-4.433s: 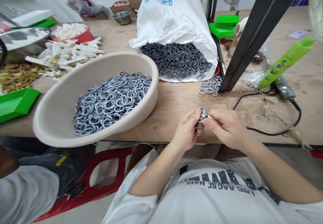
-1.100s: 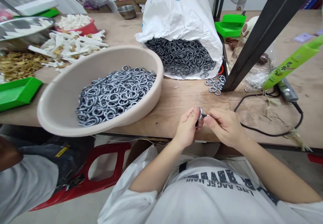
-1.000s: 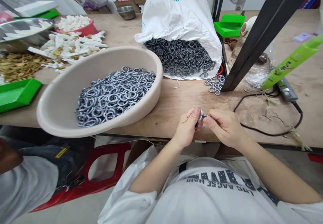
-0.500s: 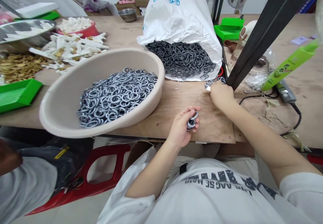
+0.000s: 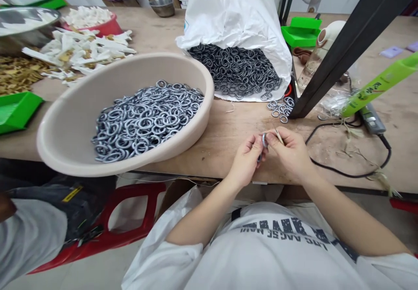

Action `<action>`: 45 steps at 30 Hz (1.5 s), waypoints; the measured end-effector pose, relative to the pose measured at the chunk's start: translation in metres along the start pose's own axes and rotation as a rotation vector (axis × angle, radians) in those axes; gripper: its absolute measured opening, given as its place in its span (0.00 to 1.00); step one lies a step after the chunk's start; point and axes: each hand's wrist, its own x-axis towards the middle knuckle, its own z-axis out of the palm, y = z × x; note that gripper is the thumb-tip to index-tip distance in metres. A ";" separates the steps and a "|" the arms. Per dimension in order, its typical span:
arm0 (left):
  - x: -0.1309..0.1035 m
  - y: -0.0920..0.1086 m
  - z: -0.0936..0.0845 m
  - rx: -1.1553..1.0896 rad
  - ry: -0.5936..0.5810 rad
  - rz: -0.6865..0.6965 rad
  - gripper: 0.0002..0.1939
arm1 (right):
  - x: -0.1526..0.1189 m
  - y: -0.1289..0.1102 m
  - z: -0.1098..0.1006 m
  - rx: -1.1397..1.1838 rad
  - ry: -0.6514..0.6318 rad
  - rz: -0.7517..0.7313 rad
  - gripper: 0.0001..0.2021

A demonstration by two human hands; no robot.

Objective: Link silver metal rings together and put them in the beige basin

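Observation:
Just above the table's front edge, my left hand is closed on grey rings. One ring stands up between its fingers and the right fingertips; the others are mostly hidden in the palm. My right hand is closed on a thin pointed tool with a pale shaft, its tip near the ring. Beyond the hands lies a small pile of loose rings by a dark post. To the left, a beige basin holds a heap of grey rings. A white sack lies open with many more rings inside.
The dark slanted post rises at my right. Near it are a lime-green packet, a black cable and green trays. White pieces are heaped at the left. Another person sits by a red stool.
My right hand has come back from the loose rings to meet the left, the thin tool now showing. My left hand has turned, with one ring raised at its fingertips. The view has shifted slightly.

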 end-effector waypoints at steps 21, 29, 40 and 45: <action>-0.009 0.003 0.001 0.049 -0.049 0.003 0.21 | -0.018 -0.011 -0.028 -0.368 -0.056 -0.256 0.12; -0.011 0.003 0.001 0.076 -0.144 0.026 0.21 | -0.014 -0.005 -0.028 -0.351 0.089 -0.130 0.19; -0.010 0.005 -0.002 0.004 -0.089 -0.054 0.21 | -0.031 -0.016 -0.027 -0.571 -0.167 -0.318 0.16; -0.012 0.005 -0.003 0.026 -0.106 -0.054 0.21 | -0.030 -0.014 -0.027 -0.618 -0.193 -0.298 0.18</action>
